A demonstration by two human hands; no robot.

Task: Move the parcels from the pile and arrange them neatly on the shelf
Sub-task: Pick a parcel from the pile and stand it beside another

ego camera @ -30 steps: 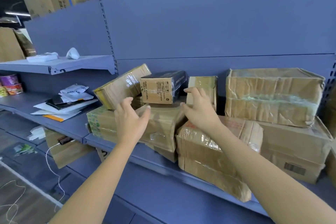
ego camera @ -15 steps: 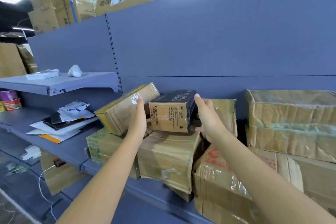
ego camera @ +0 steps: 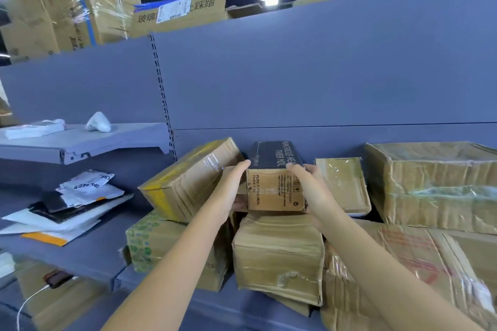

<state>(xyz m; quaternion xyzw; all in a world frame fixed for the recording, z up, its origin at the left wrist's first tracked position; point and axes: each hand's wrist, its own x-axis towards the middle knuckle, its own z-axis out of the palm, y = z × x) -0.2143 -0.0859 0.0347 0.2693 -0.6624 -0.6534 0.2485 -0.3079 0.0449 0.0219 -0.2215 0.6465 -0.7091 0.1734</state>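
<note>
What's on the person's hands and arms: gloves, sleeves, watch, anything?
Nothing worn shows: left hand and right hand bare, no gloves, rings or watch; left forearm and right forearm bare to the frame edge, no sleeve in view.

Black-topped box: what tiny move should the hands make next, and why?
Probably set the black-topped box down flat on the taped box beneath. The left hand and right hand grip its sides, left thumb underneath, so it seems slightly lifted.

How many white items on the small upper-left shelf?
2: a flat white packet at the left end, a crumpled white bundle right of it, apart. More may lie past the frame edge.
</note>
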